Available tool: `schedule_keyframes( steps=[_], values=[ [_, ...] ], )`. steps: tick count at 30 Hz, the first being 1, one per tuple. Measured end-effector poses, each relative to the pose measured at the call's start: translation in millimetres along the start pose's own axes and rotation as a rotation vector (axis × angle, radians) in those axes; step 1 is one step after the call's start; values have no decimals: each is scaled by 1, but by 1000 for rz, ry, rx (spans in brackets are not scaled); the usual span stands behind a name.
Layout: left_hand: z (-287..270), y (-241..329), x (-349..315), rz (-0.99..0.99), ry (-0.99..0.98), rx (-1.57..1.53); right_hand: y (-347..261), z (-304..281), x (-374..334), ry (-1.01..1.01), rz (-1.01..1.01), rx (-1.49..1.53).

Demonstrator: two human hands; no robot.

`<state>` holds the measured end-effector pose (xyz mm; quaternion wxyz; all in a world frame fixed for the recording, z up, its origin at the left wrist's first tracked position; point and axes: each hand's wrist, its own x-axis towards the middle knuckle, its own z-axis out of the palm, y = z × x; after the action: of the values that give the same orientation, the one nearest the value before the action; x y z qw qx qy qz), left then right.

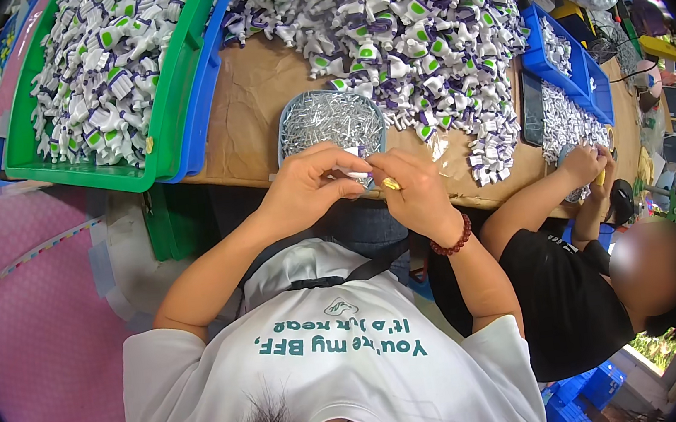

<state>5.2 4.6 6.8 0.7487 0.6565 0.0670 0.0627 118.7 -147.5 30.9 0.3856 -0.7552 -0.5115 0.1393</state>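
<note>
Close to the table's front edge, my left hand (306, 185) pinches a small white and purple plastic figure piece (357, 161) between thumb and fingers. My right hand (419, 193) meets it there with fingers curled, and a small yellow object (391, 183), perhaps a tool's end, pokes out of its grip. What the right fingertips touch is partly hidden. Just beyond both hands stands a grey-blue tub (285, 138) full of thin silver screws or pins (332, 120). A big heap of white, purple and green plastic pieces (411, 44) covers the table behind it.
At the left stands a green crate (174, 88) full of the same pieces, beside a blue crate (202, 76). On the right lie a dark phone-like slab (532, 108) and blue bins (545, 50). A co-worker in black (564, 293) handles small parts there, close to my right arm.
</note>
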Motion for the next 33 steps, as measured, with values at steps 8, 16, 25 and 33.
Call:
schedule_keyframes(
  steps=[8, 16, 25, 33],
  values=[
    [-2, -1, 0, -157, 25, -307, -7, 0, 1, 5, -109, -82],
    [-9, -2, 8, -426, 22, -581, 5, 14, -7, 96, -140, -277],
    [-2, 0, 5, -350, 55, -472, 94, -59, -52, 86, 341, -792],
    [2, 3, 3, -400, 23, -536, 130, -82, -62, -136, 383, -964]
  ],
)
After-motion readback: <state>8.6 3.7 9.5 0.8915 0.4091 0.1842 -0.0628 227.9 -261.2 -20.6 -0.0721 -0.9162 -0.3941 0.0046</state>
